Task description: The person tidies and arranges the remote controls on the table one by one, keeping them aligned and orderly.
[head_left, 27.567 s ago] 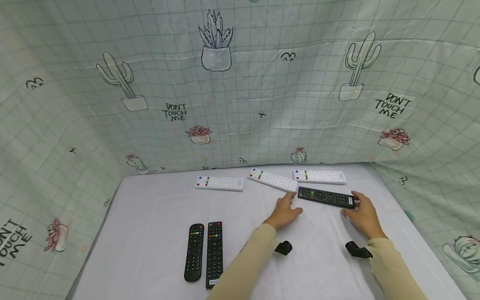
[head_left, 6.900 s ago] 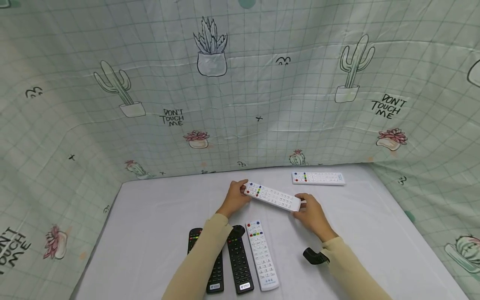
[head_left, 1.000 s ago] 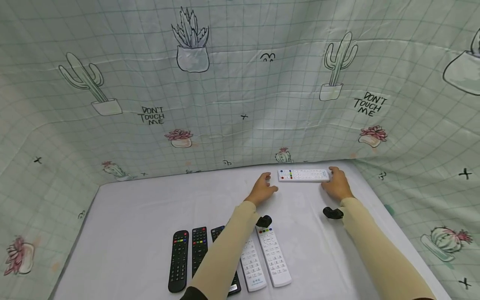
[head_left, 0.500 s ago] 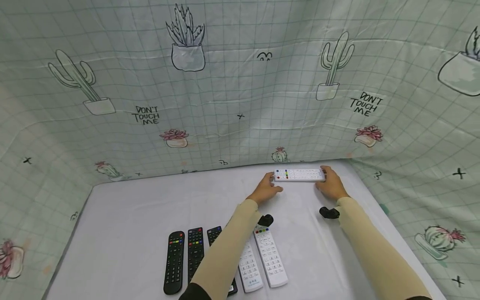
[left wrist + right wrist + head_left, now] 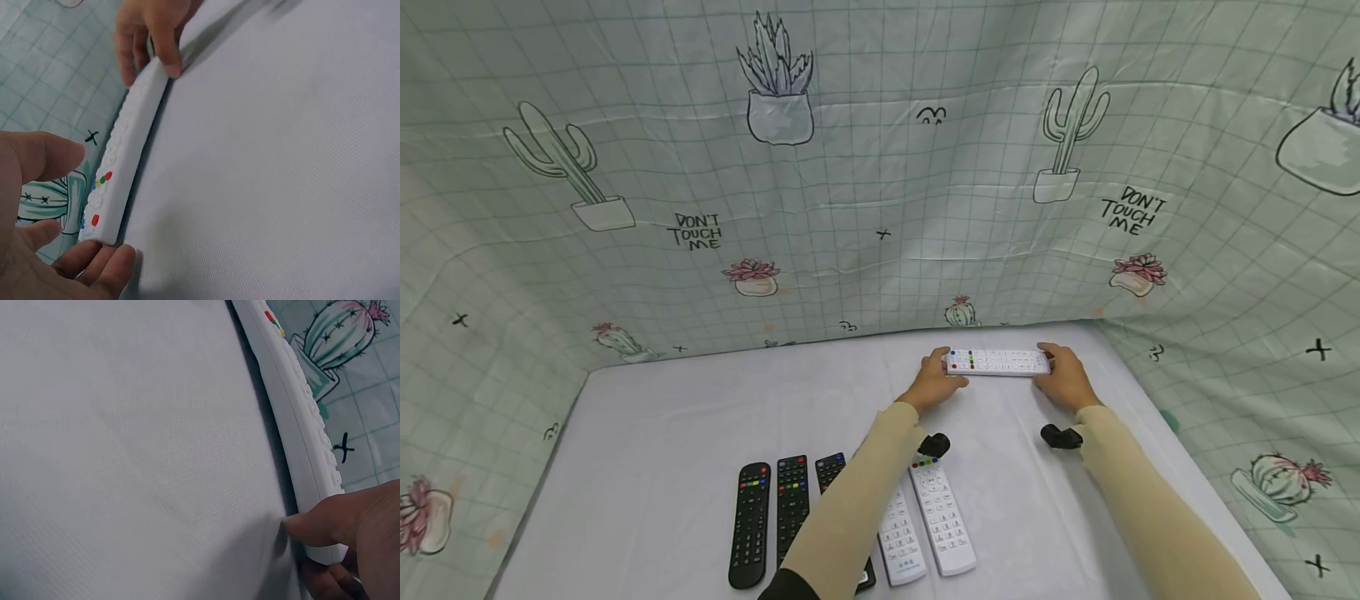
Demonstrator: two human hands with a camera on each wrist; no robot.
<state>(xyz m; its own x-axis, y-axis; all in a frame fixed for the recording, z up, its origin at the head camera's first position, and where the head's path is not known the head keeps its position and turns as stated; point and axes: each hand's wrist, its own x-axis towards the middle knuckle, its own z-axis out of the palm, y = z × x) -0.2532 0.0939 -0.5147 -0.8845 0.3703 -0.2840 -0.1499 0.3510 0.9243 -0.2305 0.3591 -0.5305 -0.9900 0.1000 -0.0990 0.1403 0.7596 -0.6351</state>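
A white remote control (image 5: 997, 362) with coloured buttons lies crosswise near the back of the table, between both hands. My left hand (image 5: 929, 382) holds its left end; in the left wrist view the fingertips (image 5: 115, 265) curl under that end while the thumb stands apart. At the other end my right hand (image 5: 1066, 380) grips it, thumb (image 5: 319, 522) along the near side and fingers below. Closer to me is a row of remotes: a rounded black one (image 5: 749, 525), a straight black one (image 5: 792, 500), a third black one (image 5: 830, 468) partly behind the left sleeve, and white ones (image 5: 900, 542) (image 5: 944, 518).
White cloth covers the table (image 5: 662, 442). A pale green curtain (image 5: 880, 183) printed with cacti rises along the back and both sides. Black camera mounts (image 5: 936, 445) sit at the wrists, and the left forearm (image 5: 857, 500) passes above part of the row.
Compared with 27.6 seconds ago, a black and two white remotes have joined the front row. Within the last second, both hands closed on the last white remote, which shifted slightly toward me.
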